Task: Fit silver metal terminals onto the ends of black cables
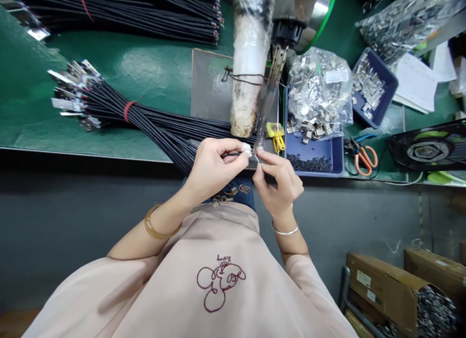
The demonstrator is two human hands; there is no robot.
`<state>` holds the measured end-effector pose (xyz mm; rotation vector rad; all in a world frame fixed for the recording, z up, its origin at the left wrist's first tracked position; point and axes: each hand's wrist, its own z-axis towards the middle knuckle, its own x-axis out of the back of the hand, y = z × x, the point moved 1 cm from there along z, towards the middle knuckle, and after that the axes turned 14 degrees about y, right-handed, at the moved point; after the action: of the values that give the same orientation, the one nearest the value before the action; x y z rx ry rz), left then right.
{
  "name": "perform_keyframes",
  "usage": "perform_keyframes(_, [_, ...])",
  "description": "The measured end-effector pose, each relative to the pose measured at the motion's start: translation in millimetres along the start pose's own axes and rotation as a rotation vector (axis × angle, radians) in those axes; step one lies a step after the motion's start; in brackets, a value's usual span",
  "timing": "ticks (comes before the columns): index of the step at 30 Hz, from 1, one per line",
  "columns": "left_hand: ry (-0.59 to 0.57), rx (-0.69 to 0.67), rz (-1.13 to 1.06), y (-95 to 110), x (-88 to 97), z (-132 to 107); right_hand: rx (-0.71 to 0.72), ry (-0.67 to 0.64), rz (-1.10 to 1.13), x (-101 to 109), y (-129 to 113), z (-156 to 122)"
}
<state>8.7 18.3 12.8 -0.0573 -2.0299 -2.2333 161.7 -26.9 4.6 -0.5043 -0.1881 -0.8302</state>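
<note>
My left hand [218, 166] is closed near the table's front edge, pinching the end of a black cable, with a white wrap on a fingertip. Close beside it, my right hand [278, 180] pinches a thin silvery strand [257, 158]. Both sets of fingertips almost meet below a perforated metal rod [271, 93] that looks like a soldering iron pointing down. Its tip is partly hidden at the fingers. Left of the hands, a bundle of black cables [156, 120] with metal connectors is tied by a red band [128, 111]. Several small metal connectors [231, 195] lie at my lap.
A stained white tube [249, 76] hangs just above the hands. To the right are a yellow clip-like tool [277, 136], a blue tray [337, 156] with bagged metal parts, a smaller bin [388, 83] and orange-handled cutters [366, 159]. More black cables [145, 15] lie at the back left.
</note>
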Motion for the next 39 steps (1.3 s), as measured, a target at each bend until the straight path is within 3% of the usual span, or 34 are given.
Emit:
perform_keyframes(32, [-0.077, 0.019, 0.046, 2.9, 3.4, -0.4, 0.085, -0.028, -0.031, 3.8, 0.2, -0.8])
perform_keyframes(35, [-0.103, -0.022, 0.062, 2.1, 5.1, -1.5, -0.005, 0.015, -0.030, 4.7, -0.4, 0.4])
perform_keyframes(39, [-0.122, -0.050, 0.069, 1.4, 8.0, -2.9, -0.372, -0.061, 0.097, 5.1, -0.5, 4.7])
